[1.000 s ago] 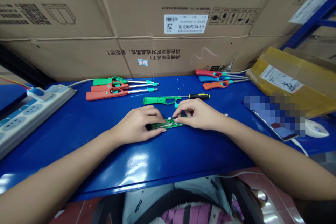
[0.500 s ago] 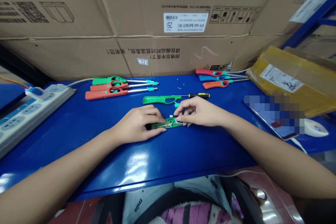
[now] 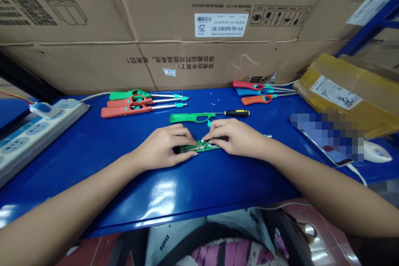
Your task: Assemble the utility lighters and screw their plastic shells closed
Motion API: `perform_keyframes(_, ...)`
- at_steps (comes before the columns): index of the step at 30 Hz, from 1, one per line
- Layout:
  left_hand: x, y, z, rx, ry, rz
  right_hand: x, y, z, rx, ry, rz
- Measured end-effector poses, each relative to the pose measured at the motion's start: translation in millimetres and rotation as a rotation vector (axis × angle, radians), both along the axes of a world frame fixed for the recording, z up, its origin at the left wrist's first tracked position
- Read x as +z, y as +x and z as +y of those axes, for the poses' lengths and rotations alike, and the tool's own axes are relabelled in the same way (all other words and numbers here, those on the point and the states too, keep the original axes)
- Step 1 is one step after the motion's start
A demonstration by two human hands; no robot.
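Head view: green shell (image 3: 199,145) on tabletop (image 3: 224,178), left hand (image 3: 170,145) clamped round one end, right hand (image 3: 240,138) pinching small white-tipped part (image 3: 202,141) over it. Imo: brace shell firmly, press gently, don't snag white wire (image 3: 212,146).

The left hand (image 3: 166,146) and right hand (image 3: 238,138) partly hide the slim green plastic casing (image 3: 199,149); the view's edges crop the long white power strip (image 3: 46,131) and yellow-taped cardboard parcel (image 3: 374,102).
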State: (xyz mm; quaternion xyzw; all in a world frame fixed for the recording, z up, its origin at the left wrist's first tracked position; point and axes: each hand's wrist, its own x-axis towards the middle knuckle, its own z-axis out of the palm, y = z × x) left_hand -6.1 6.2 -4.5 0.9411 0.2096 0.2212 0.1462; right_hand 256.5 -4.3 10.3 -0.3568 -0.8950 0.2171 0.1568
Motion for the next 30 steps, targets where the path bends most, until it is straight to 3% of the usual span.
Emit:
perform_keyframes(13,0.9,0.6,-0.8,0.029,-0.020,0.006,-1.7,-1.9,-4.7,0.053,0.129,-0.137)
perform_keyframes(24,6.4,-0.5,-1.7,0.036,0.069,0.148,-6.2,-7.6,2.4,-0.249,-0.149,0.144)
perform_keyframes(30,7.0,0.1,-2.8,0.035,0.096,0.196,14.8,7.5,9.1,-0.210,-0.215,0.075)
